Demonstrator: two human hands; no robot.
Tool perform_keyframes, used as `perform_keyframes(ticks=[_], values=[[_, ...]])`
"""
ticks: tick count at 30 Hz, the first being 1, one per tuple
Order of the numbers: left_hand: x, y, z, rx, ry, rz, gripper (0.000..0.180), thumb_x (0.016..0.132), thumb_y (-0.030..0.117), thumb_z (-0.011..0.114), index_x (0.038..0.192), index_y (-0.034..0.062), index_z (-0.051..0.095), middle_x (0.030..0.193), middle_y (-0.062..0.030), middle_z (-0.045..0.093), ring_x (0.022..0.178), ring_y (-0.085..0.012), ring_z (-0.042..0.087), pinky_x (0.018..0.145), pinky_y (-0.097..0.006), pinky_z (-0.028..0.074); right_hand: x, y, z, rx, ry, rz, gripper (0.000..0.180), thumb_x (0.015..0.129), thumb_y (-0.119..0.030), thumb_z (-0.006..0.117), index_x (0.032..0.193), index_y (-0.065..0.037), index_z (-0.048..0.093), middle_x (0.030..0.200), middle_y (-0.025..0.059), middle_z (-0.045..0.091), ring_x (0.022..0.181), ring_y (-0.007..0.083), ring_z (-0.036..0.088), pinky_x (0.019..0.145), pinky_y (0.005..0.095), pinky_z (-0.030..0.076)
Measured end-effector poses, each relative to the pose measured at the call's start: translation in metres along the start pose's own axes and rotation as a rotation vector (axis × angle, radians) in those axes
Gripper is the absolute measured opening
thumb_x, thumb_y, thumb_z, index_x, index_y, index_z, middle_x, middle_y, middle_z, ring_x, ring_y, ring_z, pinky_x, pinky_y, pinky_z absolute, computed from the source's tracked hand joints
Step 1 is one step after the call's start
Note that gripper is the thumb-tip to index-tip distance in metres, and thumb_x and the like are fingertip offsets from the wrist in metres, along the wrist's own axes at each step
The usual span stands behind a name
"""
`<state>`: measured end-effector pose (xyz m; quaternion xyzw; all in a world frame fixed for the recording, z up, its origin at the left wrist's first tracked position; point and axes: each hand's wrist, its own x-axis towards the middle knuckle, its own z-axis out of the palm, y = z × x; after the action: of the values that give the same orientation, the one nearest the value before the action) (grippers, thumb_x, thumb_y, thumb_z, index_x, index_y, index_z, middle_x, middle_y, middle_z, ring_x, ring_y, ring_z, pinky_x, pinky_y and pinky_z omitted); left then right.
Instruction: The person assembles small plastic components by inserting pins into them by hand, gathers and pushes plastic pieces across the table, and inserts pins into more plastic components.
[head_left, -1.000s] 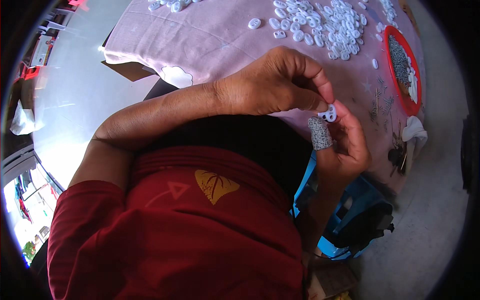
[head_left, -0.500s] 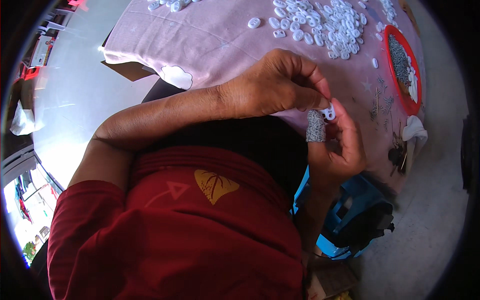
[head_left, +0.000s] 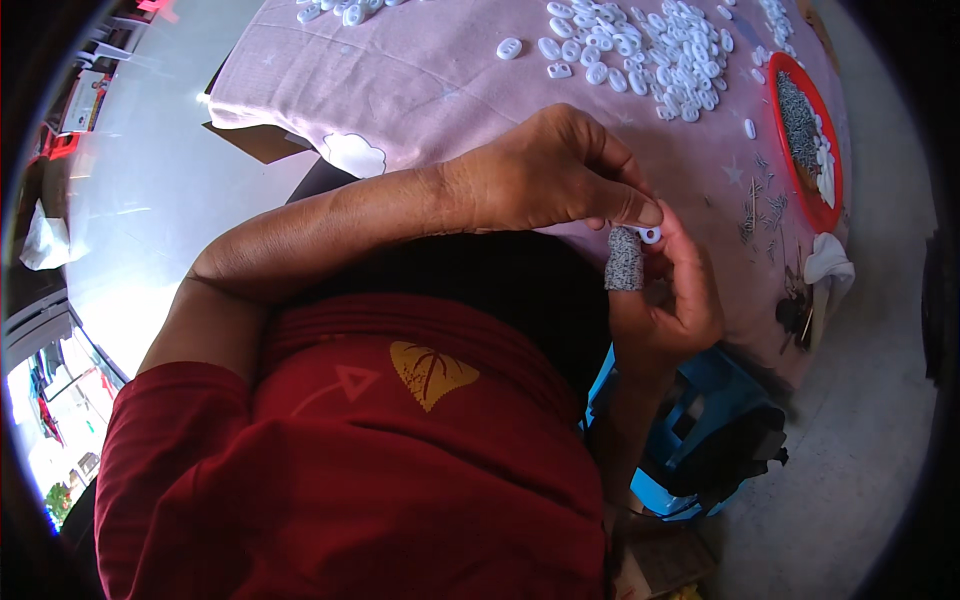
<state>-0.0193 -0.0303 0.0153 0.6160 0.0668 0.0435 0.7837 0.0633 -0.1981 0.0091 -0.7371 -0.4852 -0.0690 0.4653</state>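
Note:
A small white oval plastic piece with a round hole (head_left: 650,236) is pinched between my two hands above the near right edge of the table. My left hand (head_left: 550,175) reaches across from the left, its thumb and index finger closed over the upper part of the piece and hiding it. From below, my right hand (head_left: 672,300) grips the same piece between thumb and index finger. A grey knitted finger cover (head_left: 624,262) sits on the right thumb. Whether a screw is in the piece cannot be seen.
A pink cloth (head_left: 420,90) covers the table. Many similar white pieces (head_left: 690,70) lie heaped at the far side. On the right stands a red tray (head_left: 774,95) with small grey screws (head_left: 797,120); loose screws (head_left: 750,215) lie beside it. A blue stool (head_left: 660,495) stands below.
Both hands have shifted slightly left and down with the white piece. The left thumb now covers more of it.

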Motion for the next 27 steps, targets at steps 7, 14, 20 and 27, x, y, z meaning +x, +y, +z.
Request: perform_keyframes(ticks=[7, 14, 20, 27], values=[[-0.0003, -0.0027, 0.0003, 0.023, 0.032, -0.008, 0.015, 0.089, 0.014, 0.069, 0.097, 0.0011, 0.071, 0.079, 0.0015, 0.067, 0.072, -0.0019, 0.056, 0.065, -0.019, 0.046, 0.002, -0.0083, -0.0023, -0.034, -0.053, 0.059, 0.038, 0.076, -0.002, 0.071, 0.114, 0.001, 0.066, 0.081, 0.0034, 0.063, 0.066, 0.0098, 0.059, 0.058, 0.0222, 0.047], [-0.0014, -0.003, 0.0049, 0.016, 0.046, 0.091, 0.014, 0.089, 0.012, 0.069, 0.096, -0.0003, 0.071, 0.085, -0.0022, 0.069, 0.082, -0.0053, 0.062, 0.075, -0.02, 0.05, -0.0009, -0.0022, -0.003, -0.114, -0.082, 0.025, 0.043, 0.073, -0.008, 0.071, 0.115, 0.0, 0.064, 0.082, 0.0121, 0.063, 0.069, 0.0275, 0.061, 0.059, 0.0368, 0.05], [0.0008, -0.0038, 0.0047, 0.066, 0.059, 0.069, 0.015, 0.089, 0.011, 0.068, 0.097, -0.0011, 0.07, 0.086, -0.0026, 0.07, 0.081, -0.0052, 0.061, 0.075, -0.021, 0.05, 0.0029, -0.0074, -0.0023, -0.272, -0.082, -0.063, 0.041, 0.074, -0.009, 0.069, 0.114, 0.001, 0.063, 0.081, 0.013, 0.061, 0.068, 0.0312, 0.06, 0.061, 0.04, 0.05], [0.0013, -0.0028, 0.0056, 0.056, 0.042, 0.07, 0.016, 0.089, 0.012, 0.068, 0.099, -0.0011, 0.07, 0.087, -0.0027, 0.07, 0.082, -0.0057, 0.062, 0.076, -0.021, 0.05, 0.0034, -0.0077, -0.0018, -0.27, -0.043, -0.067, 0.037, 0.078, -0.006, 0.07, 0.114, 0.0, 0.065, 0.077, 0.009, 0.059, 0.063, 0.0211, 0.057, 0.055, 0.0314, 0.046]])
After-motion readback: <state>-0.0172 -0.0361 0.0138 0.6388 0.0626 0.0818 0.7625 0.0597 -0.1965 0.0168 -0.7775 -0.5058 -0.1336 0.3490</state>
